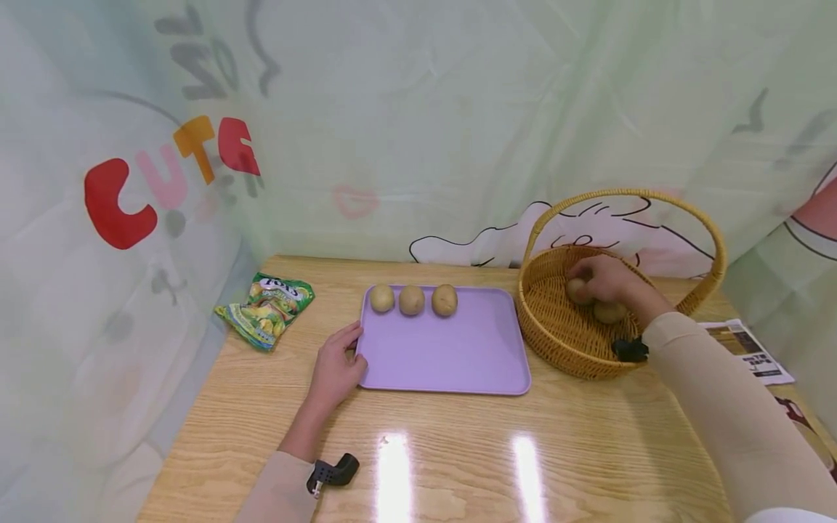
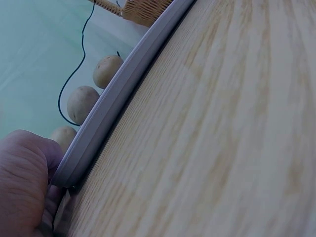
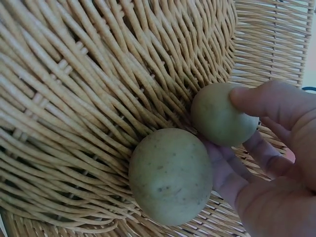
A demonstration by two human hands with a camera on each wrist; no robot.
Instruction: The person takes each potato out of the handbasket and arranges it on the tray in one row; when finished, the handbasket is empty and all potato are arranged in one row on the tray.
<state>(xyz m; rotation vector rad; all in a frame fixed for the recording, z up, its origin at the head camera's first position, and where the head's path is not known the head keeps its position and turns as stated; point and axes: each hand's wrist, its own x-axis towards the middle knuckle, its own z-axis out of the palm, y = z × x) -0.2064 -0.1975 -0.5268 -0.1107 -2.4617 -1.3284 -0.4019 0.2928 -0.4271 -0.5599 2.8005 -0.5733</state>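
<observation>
Inside the wicker basket (image 1: 556,330), my right hand (image 1: 604,280) holds a potato (image 3: 222,114) between thumb and fingers. A second, larger potato (image 3: 170,177) lies in the basket right beside those fingers. My left hand (image 1: 336,369) grips the left edge of a light purple tray (image 1: 445,356), with thumb and fingers at its rim in the left wrist view. Along the tray's far side sit three potatoes in a row: a left one (image 1: 382,298), a middle one (image 1: 412,300) and a right one (image 1: 445,300).
A green snack bag (image 1: 268,309) lies left of the tray on the wooden table (image 1: 451,457). The basket's tall handle (image 1: 628,193) arches over my right hand. Printed paper (image 1: 752,352) lies right of the basket, and a printed curtain (image 1: 405,131) hangs behind the table.
</observation>
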